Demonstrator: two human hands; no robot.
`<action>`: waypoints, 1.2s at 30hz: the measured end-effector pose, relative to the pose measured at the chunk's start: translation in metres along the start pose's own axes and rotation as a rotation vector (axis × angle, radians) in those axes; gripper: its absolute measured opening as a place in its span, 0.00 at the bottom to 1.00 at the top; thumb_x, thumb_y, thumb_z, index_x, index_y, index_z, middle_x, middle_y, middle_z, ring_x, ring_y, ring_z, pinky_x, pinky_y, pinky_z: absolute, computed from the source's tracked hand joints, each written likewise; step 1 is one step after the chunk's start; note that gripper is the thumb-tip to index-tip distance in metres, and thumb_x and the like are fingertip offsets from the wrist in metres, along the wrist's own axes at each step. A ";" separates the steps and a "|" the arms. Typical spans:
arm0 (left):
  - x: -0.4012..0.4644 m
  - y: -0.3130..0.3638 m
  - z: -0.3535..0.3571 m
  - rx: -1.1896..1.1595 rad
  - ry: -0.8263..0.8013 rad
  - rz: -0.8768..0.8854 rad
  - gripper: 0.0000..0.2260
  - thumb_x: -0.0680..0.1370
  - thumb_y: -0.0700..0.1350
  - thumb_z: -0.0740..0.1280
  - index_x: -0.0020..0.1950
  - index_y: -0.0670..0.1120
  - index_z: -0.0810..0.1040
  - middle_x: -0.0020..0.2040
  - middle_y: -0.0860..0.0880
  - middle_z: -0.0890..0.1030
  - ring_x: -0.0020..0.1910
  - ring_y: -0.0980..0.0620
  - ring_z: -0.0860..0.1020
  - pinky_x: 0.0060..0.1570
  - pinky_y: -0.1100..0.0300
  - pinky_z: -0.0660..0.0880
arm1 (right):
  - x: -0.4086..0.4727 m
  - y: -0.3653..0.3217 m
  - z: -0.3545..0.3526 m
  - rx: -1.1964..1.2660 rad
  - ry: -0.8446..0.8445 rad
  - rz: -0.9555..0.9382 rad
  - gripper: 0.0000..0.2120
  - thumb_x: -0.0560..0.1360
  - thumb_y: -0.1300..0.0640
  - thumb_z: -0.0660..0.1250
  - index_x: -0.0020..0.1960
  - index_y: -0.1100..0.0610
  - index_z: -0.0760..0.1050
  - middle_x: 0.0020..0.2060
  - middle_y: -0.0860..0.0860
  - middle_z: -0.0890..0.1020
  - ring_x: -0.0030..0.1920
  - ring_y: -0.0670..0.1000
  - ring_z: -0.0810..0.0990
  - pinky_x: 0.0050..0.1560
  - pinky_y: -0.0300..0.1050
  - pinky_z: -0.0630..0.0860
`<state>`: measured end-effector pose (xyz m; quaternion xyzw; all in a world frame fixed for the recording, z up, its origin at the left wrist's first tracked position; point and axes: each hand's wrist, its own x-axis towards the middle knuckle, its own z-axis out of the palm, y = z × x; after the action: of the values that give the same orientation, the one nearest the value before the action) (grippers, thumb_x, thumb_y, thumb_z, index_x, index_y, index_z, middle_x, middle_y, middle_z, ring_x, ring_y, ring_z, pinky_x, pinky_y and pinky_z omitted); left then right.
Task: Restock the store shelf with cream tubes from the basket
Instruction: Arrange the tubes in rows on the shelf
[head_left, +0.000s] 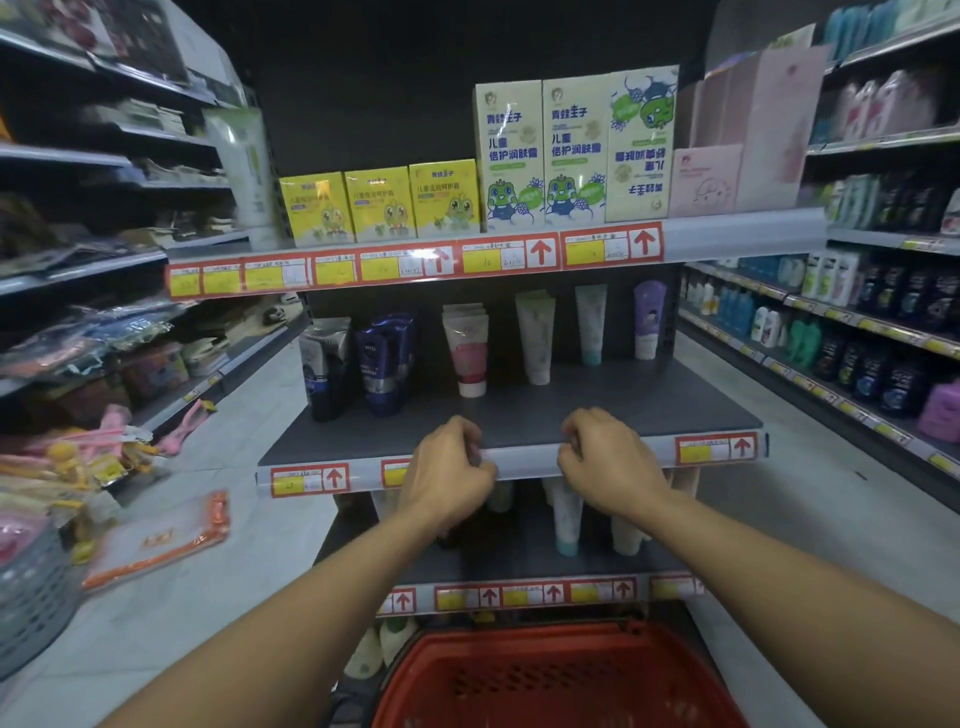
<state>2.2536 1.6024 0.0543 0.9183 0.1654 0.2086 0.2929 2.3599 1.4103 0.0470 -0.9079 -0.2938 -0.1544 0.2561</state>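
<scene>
- Now we stand before the middle shelf (571, 410), both arms stretched forward, with the red basket (558, 680) low in front of us, below our forearms.
- Our left hand (449, 470) sits at the shelf's front edge, fingers curled down over the pale price rail (524, 460); we see nothing held in it.
- Our right hand (608, 462) lies just beside it on the same rail, fingers curled likewise — again, no tube in it that we can make out.
- The cream tubes (535, 338) stand cap-down in a row toward the back of that shelf, well apart from both hands: a pink-and-white one (467, 348), a pale green one, a teal-capped one (591, 325) and a purple-topped one (648, 319).
- Left of these stand dark blue tubes (384, 364) and a grey-black pack (324, 366).
- More tubes (566, 514) hang in shadow on the shelf below, behind our wrists.
- Whether the basket holds any tubes we cannot tell — its inside is blurred.
- Above, yellow boxes (379, 205) and taller white-green boxes (543, 150) line the top shelf.
</scene>
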 end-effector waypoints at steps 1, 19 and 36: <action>-0.006 -0.001 0.004 -0.004 -0.011 -0.004 0.13 0.76 0.47 0.73 0.57 0.55 0.74 0.51 0.55 0.80 0.49 0.54 0.80 0.43 0.61 0.73 | -0.007 0.000 0.003 0.001 -0.009 -0.003 0.09 0.79 0.50 0.65 0.57 0.50 0.76 0.52 0.49 0.79 0.50 0.52 0.80 0.49 0.50 0.79; -0.102 -0.092 0.126 -0.013 -0.291 -0.221 0.07 0.74 0.45 0.70 0.50 0.54 0.77 0.42 0.56 0.82 0.45 0.52 0.81 0.48 0.56 0.78 | -0.141 0.051 0.133 0.040 -0.389 0.157 0.08 0.79 0.50 0.64 0.55 0.51 0.76 0.50 0.48 0.79 0.50 0.52 0.80 0.47 0.47 0.76; -0.169 -0.190 0.264 -0.031 -0.689 -0.512 0.08 0.73 0.41 0.68 0.48 0.52 0.79 0.45 0.54 0.84 0.48 0.50 0.83 0.50 0.56 0.80 | -0.254 0.140 0.276 -0.008 -0.979 0.543 0.19 0.78 0.53 0.64 0.64 0.62 0.75 0.60 0.61 0.81 0.60 0.60 0.81 0.56 0.47 0.77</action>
<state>2.2013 1.5535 -0.3052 0.8592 0.2771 -0.1874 0.3872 2.2833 1.3509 -0.3411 -0.9178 -0.1336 0.3553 0.1167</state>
